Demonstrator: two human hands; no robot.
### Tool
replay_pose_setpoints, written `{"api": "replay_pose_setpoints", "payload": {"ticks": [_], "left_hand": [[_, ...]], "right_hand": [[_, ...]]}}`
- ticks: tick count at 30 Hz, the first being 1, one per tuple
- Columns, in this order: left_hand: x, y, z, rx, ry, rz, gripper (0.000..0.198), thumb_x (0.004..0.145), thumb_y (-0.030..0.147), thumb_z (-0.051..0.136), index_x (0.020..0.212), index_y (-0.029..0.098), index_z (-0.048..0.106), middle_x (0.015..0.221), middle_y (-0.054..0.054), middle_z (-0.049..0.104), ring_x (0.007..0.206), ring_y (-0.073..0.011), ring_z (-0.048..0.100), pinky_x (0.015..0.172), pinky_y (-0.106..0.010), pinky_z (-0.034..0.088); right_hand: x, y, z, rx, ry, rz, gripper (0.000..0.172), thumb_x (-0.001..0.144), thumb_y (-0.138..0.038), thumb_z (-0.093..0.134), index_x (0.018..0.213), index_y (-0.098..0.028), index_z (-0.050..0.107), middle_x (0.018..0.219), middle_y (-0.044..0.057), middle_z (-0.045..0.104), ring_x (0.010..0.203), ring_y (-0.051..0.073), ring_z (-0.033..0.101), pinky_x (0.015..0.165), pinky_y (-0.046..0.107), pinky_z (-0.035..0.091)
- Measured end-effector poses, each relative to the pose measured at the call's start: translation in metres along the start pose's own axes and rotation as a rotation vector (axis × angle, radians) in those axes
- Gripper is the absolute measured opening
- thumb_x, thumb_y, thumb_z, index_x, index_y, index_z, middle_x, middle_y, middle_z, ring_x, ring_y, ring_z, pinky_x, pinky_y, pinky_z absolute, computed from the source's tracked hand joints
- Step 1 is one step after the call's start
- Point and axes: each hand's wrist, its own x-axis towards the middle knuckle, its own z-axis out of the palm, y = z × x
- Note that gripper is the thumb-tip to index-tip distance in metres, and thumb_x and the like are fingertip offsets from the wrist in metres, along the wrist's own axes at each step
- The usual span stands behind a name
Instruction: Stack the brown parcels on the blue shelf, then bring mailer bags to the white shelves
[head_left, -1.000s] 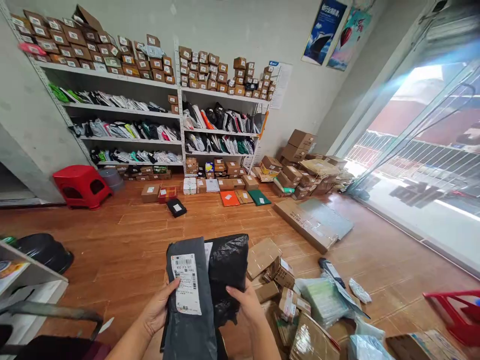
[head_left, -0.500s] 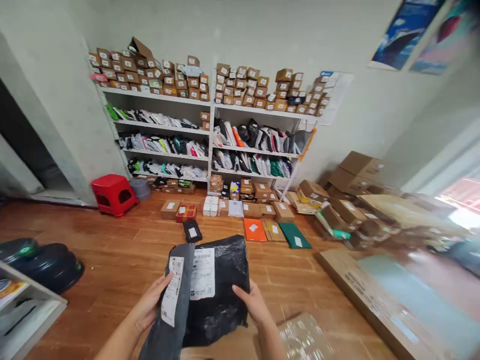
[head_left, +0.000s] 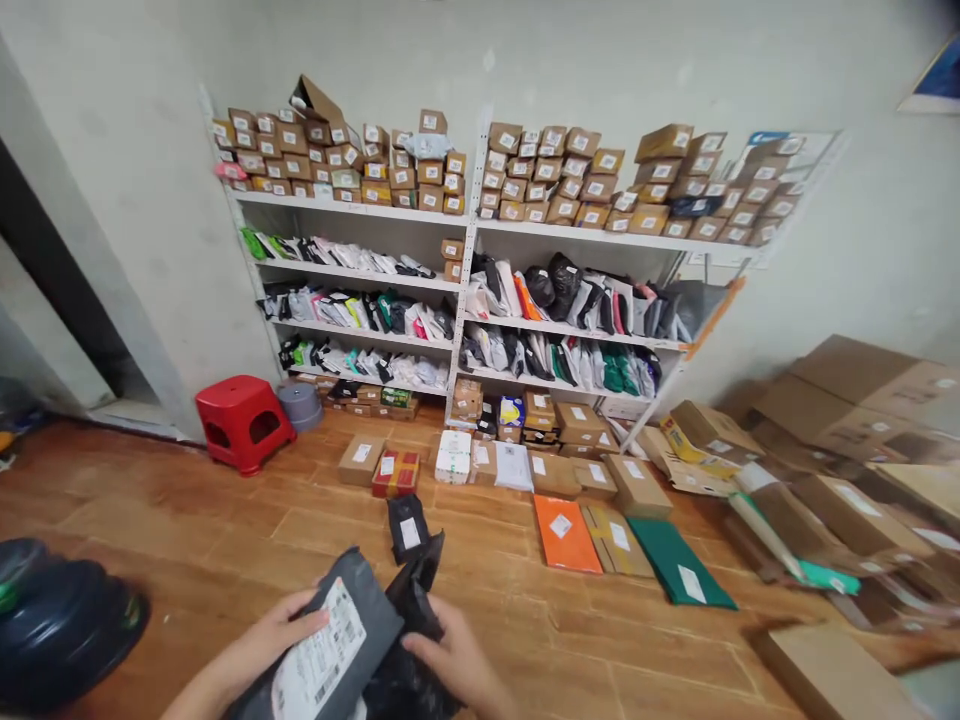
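Observation:
My left hand [head_left: 281, 635] grips a dark grey mailer bag [head_left: 375, 610] with a white shipping label facing up, the thumb lying on the label. My right hand [head_left: 450, 650] is closed on a crumpled black plastic parcel [head_left: 405, 690], held partly behind the grey one. The two parcels overlap and touch in front of me, above the floor. Beyond them, a small black package [head_left: 409, 527] with a white label lies on the wooden floor.
White shelving [head_left: 360, 209] along the wall holds rows of boxes and mailers. On the floor lie an orange envelope [head_left: 568, 540], a green envelope [head_left: 679, 565] and a red box [head_left: 396, 473]. A red stool [head_left: 244, 420] stands left; cartons [head_left: 862, 510] pile up right.
The view has moved closer to the shelves and shifted. The black parcel has turned and swung behind the grey mailer, so its label is mostly out of sight. Both hands keep their hold.

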Motion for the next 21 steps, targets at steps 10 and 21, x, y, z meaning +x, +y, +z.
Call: {"api": "replay_pose_setpoints", "payload": {"ticks": [10, 21], "left_hand": [[0.19, 0.113, 0.0, -0.335, -0.329, -0.18, 0.059, 0.047, 0.04, 0.095, 0.09, 0.005, 0.074, 0.085, -0.016, 0.077, 0.069, -0.0205, 0.072, 0.07, -0.025, 0.056], [0.331, 0.184, 0.001, -0.703, 0.019, -0.39, 0.012, 0.087, 0.018, 0.066, 0.086, 0.006, 0.068, 0.065, -0.009, 0.073, 0.049, -0.0181, 0.068, 0.051, -0.024, 0.057]], "right_hand": [[0.178, -0.031, -0.09, 0.432, 0.232, 0.212, 0.058, 0.051, -0.036, 0.09, 0.099, -0.018, 0.065, 0.088, 0.002, 0.074, 0.075, 0.017, 0.066, 0.073, 0.029, 0.049], [0.342, -0.007, -0.174, 0.8, 0.364, 0.199, 0.064, 0.051, -0.028, 0.091, 0.109, -0.018, 0.066, 0.098, 0.006, 0.076, 0.082, 0.019, 0.07, 0.081, 0.03, 0.053]]}}
